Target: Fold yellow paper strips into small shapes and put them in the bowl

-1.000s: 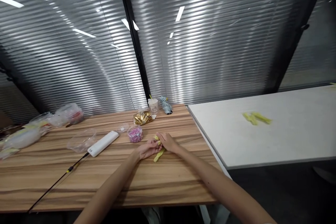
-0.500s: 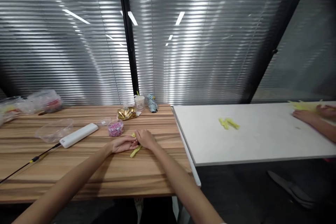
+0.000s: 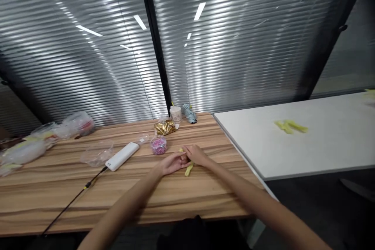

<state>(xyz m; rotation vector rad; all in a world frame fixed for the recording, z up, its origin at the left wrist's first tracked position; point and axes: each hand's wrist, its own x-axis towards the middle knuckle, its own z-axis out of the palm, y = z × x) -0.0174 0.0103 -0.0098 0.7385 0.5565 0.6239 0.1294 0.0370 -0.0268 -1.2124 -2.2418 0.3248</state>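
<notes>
My left hand (image 3: 175, 163) and my right hand (image 3: 195, 154) meet over the wood-grain table, fingers curled together on a thin, soft yellow strip (image 3: 189, 169). One end of the strip hangs out below my right hand, and a small bit shows above the fingers. The middle of it is hidden between my fingertips. Just beyond my hands stands a clear round tub (image 3: 158, 145) of small pink and purple pieces, with a clear lid (image 3: 143, 139) to its left.
Behind the tub are a shiny gold packet (image 3: 165, 127), a white cup (image 3: 175, 114) and a blue crumpled bundle (image 3: 190, 113). A white power bank (image 3: 122, 156) with a black cable and a clear container (image 3: 98, 153) lie left. Yellow strips (image 3: 290, 126) rest on the adjoining white table (image 3: 258, 140).
My view has swung left and tilted, so the tables and hands appear further right. The other person's hands have mostly left the picture. My hands still grip the yellow strip.
</notes>
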